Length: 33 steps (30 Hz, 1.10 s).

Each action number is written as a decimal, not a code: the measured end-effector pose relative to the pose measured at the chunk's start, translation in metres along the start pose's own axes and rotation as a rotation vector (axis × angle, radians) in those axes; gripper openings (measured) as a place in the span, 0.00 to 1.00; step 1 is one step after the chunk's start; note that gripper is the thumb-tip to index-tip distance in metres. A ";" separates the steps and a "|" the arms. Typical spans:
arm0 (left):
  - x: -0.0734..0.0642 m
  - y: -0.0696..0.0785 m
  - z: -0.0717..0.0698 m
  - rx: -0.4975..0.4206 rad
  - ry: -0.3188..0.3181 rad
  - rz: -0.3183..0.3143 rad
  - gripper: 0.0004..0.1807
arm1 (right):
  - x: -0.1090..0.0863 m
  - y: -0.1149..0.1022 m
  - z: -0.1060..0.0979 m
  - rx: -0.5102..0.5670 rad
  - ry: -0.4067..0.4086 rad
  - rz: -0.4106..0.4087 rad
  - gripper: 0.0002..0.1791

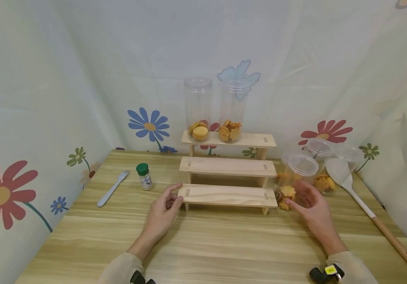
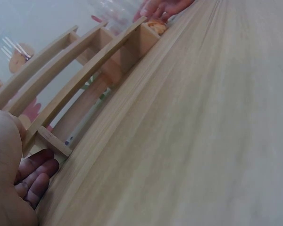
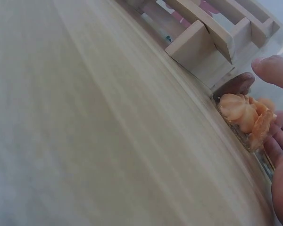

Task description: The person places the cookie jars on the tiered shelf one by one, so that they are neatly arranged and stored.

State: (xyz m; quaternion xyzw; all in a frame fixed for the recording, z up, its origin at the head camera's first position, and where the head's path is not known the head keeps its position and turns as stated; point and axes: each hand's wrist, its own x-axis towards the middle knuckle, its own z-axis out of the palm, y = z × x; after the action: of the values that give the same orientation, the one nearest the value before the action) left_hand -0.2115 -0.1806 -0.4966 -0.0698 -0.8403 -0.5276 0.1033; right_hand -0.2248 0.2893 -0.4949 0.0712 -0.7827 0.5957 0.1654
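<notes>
A three-tier wooden display stand (image 1: 228,195) stands on the table. My left hand (image 1: 162,211) grips the left end of its lowest tier, thumb at the front and the other fingers curled by the end, also visible in the left wrist view (image 2: 12,174). At the stand's right end, my right hand (image 1: 313,209) holds a clear lidded jar (image 1: 302,167) low down, thumb in front and fingers on its right side. Biscuits (image 3: 245,113) lie in the jar's bottom, upright on the table. Two more clear jars (image 1: 198,104) with biscuits stand on the top tier.
Several clear jars (image 1: 318,148) stand behind the held one. A white-headed spatula (image 1: 379,223) with a wooden handle lies at the right. On the left are a green-capped shaker (image 1: 144,176) and a pale fork (image 1: 113,188). A flowered curtain (image 1: 146,47) hangs behind.
</notes>
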 end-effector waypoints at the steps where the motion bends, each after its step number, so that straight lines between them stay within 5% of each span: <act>1: 0.000 0.000 0.000 -0.002 0.000 0.001 0.23 | 0.000 0.000 0.000 -0.001 0.004 -0.001 0.38; 10: -0.001 0.001 0.000 -0.008 -0.001 -0.005 0.23 | 0.002 -0.014 -0.001 0.045 0.072 -0.039 0.34; 20: -0.001 0.001 0.000 -0.020 -0.003 -0.014 0.23 | 0.021 -0.066 -0.008 0.014 0.096 -0.137 0.32; 29: 0.000 -0.001 0.001 -0.012 -0.006 -0.018 0.23 | 0.060 -0.114 -0.005 -0.066 0.065 -0.162 0.33; 33: 0.000 -0.001 0.001 -0.017 -0.010 -0.014 0.23 | 0.082 -0.129 0.004 -0.024 0.052 -0.164 0.33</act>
State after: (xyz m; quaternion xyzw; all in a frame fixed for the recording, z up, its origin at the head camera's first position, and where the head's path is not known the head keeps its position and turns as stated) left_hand -0.2114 -0.1802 -0.4980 -0.0675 -0.8369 -0.5349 0.0947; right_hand -0.2625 0.2564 -0.3502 0.1177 -0.7767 0.5726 0.2346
